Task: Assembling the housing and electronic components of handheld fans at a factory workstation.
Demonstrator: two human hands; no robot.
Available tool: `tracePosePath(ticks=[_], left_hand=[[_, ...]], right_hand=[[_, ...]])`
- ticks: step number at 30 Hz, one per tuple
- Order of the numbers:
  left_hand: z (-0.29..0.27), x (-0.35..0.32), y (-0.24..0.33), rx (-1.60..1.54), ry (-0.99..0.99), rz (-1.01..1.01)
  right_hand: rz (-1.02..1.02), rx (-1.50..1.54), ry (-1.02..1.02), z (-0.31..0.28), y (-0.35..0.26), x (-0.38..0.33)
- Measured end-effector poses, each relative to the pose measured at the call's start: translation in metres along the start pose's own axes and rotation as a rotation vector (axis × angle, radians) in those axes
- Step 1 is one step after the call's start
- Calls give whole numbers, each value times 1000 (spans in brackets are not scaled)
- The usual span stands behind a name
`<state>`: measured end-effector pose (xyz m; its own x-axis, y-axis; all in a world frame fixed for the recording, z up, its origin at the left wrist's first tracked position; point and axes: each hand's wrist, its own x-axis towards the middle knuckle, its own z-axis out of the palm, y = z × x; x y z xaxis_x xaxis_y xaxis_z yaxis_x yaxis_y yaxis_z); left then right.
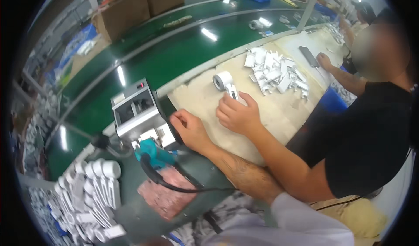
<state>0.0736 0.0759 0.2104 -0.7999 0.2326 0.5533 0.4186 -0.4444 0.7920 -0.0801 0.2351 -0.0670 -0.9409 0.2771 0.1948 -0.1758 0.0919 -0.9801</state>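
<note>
My right hand (190,130) reaches in from the lower right under a pale sleeve. Its fingers are curled together beside the right edge of a silver and black tabletop machine (137,115) with a small red display. Whatever they may pinch is hidden. Just below the machine lies a teal tool (152,153) with a black cord. My left hand is not visible. To the right of my hand, a co-worker's hand (239,114) holds a white part with a round, cylindrical head (223,80), shaped like a hair dryer housing.
White housings with round heads (94,193) are stacked at left. A pink pad (168,193) lies near me. A pile of small white plastic parts (277,69) covers part of the beige surface. Beyond runs a green conveyor belt (187,41). The co-worker's forearm (283,154) crosses close to mine.
</note>
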Motion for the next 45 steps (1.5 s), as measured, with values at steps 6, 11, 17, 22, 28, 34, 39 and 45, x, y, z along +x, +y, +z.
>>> tracePosePath(ticks=[6, 11, 17, 22, 28, 34, 39, 45], left_hand=[[-24, 10, -15, -45, -43, 83], [-42, 16, -29, -145, -64, 175], [-66, 16, -42, -249, -76, 285], [-86, 19, -59, -328, -84, 374], [-109, 14, -68, -405, -76, 461], [-130, 0, -67, -464, -73, 560], [-149, -24, -58, -489, -20, 646], [-124, -105, -17, -466, 243, 660]], right_hand=[[-6, 36, -14, 1, -6, 6], [-25, 103, 11, 8, 12, 4], [15, 59, -13, 9, 2, 3], [-6, 108, 10, 9, 11, 8], [22, 68, -9, 8, 10, 4], [-5, 56, -13, 4, 10, 6], [21, -17, -38, 4, 8, 3], [4, 192, 84, -10, -14, 14]])
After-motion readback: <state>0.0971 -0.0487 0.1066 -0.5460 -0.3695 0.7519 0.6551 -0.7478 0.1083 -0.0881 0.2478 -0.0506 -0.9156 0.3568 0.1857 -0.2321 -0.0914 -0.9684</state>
